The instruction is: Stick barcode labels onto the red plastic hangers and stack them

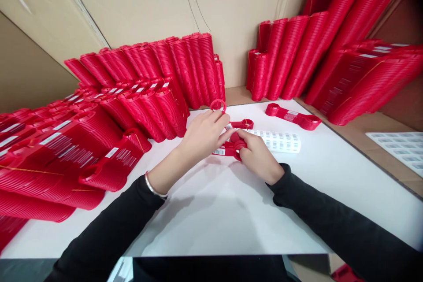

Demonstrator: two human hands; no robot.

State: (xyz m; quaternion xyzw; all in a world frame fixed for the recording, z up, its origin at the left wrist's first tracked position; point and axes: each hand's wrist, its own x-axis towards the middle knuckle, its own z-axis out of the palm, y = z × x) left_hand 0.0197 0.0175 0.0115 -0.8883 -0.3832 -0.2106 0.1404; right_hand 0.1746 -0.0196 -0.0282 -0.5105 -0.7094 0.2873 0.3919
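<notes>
My left hand (202,134) and my right hand (256,156) meet over a small stack of flat red plastic pieces (231,146) in the middle of the white table (211,211). Both hands grip the stack, which carries a white barcode label at its near end. A red ring end (218,105) shows just beyond my left fingers. A sheet of white barcode stickers (279,140) lies right behind my right hand. A silver bracelet (152,186) sits on my left wrist.
Tall bundles of stacked red pieces (158,92) fill the left side and back. More bundles (330,53) lean against the cardboard wall at the right. One red piece (293,116) lies alone at the back right. Another sticker sheet (399,147) rests off the table's right edge.
</notes>
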